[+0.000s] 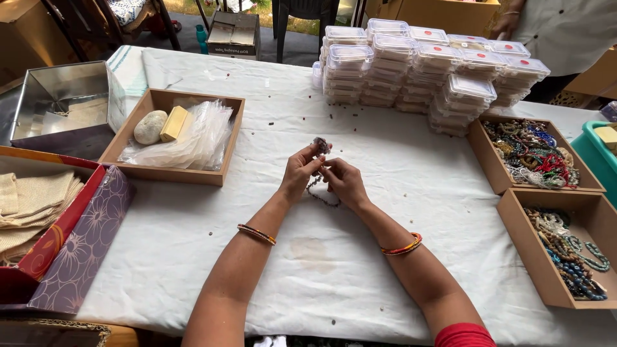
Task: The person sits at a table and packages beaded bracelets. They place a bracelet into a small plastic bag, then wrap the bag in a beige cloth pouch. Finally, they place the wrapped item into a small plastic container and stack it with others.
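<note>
My left hand (299, 173) and my right hand (344, 181) meet over the middle of the white cloth (385, 212). Together they pinch a dark beaded strand (321, 146). Its top bunches above my left fingertips, and the rest hangs in a loop down to the cloth between my wrists. Each wrist carries an orange bangle.
A wooden tray (132, 140) at left holds a stone, a yellow block and clear bags. Two wooden trays (508, 212) at right hold beaded jewellery. Stacks of clear lidded boxes (424, 64) stand at the back. A metal tin and a patterned box with cloths sit far left. Another person stands top right.
</note>
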